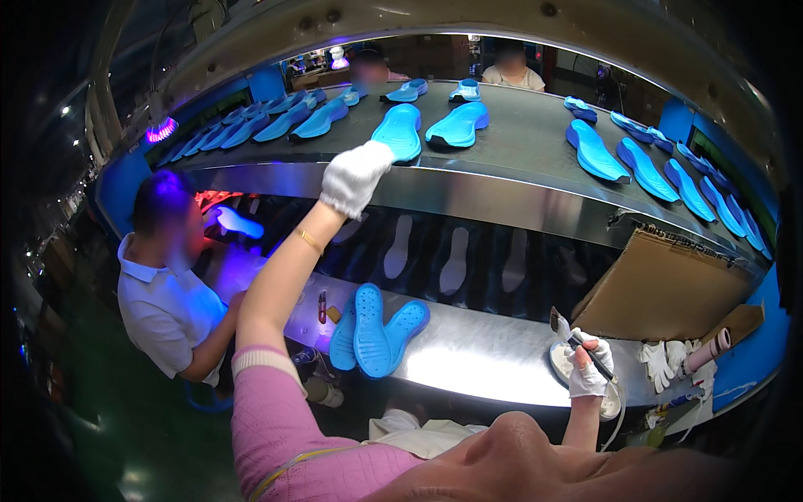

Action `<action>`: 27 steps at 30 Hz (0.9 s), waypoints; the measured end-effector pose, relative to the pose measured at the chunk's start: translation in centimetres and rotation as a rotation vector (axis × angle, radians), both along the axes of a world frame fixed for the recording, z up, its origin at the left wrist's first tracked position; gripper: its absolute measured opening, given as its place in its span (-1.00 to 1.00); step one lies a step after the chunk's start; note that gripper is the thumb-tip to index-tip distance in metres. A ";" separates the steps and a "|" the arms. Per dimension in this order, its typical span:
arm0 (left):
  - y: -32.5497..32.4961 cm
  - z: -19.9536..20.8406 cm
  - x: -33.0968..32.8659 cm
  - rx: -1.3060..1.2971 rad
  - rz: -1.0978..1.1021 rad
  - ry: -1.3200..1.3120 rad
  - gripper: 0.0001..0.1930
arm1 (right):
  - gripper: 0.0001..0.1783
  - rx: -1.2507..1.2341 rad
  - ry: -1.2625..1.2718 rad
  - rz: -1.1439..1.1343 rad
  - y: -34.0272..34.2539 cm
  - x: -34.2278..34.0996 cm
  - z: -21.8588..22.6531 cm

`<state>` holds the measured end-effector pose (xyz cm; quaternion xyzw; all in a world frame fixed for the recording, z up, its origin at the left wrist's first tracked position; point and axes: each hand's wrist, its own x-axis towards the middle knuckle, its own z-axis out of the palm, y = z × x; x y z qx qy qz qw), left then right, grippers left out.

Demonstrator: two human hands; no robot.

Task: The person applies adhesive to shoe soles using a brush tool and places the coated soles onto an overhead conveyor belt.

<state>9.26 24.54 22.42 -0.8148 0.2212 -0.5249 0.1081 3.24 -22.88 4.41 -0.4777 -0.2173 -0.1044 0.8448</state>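
Note:
My left hand, in a white glove, reaches up to the conveyor's near edge and closes on the lower end of a blue shoe sole. My fingertips are partly hidden there. At the lower right my right hand, in a white glove with bare fingertips, grips a brush with a dark handle, its bristles pointing up and left. Beside that hand a round white dish is partly covered. Several blue soles with small holes lie overlapping on the metal bench between my arms.
Many blue soles lie along the dark conveyor belt. Below it, pale soles lie in a dark recess. A cardboard sheet leans at right, near white gloves and a pink roll. A co-worker sits left; others are beyond the belt.

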 end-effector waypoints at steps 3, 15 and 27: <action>0.9 -2.3 -3.5 0.021 -0.114 -0.080 -0.81 | -0.81 0.027 0.097 0.028 0.1 0.2 -0.2; -0.5 -2.9 -5.7 0.067 -0.043 -0.055 -0.76 | -0.78 -0.016 0.035 0.046 1.9 -0.9 0.7; -1.9 -1.8 -4.6 0.034 0.001 -0.039 -0.80 | -0.79 -0.021 0.023 0.054 1.7 -1.1 0.5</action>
